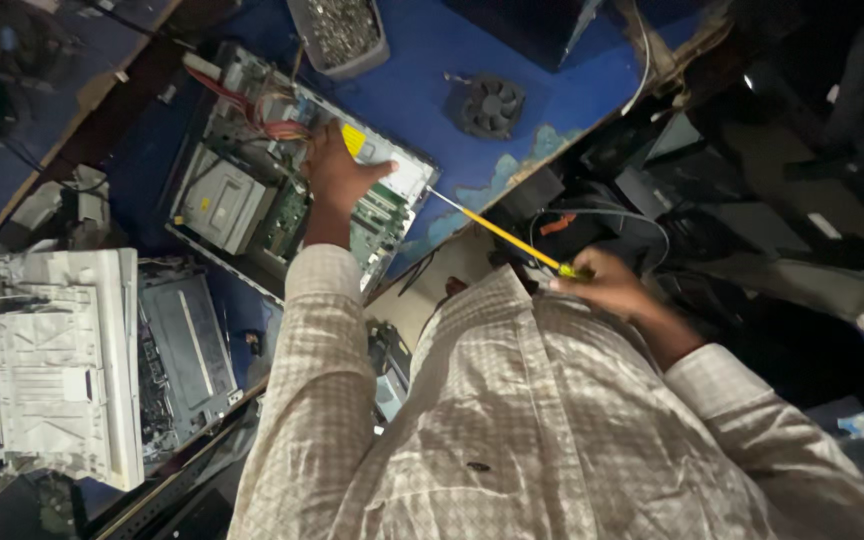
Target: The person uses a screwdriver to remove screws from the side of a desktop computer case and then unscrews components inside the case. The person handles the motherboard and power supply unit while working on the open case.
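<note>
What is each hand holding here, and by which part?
The right hand holds a yellow screwdriver by its handle end. The left hand reaches into the open computer case; whether it grips anything cannot be told.

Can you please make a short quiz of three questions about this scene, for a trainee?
1. True or false: the right hand holds a yellow screwdriver.
2. Where does the left hand rest? A) on the fan B) inside the open computer C) on the printer
3. Fill in: the tray of small metal parts stands on the ____ table.

Key: 1 true; 2 B; 3 blue.
</note>
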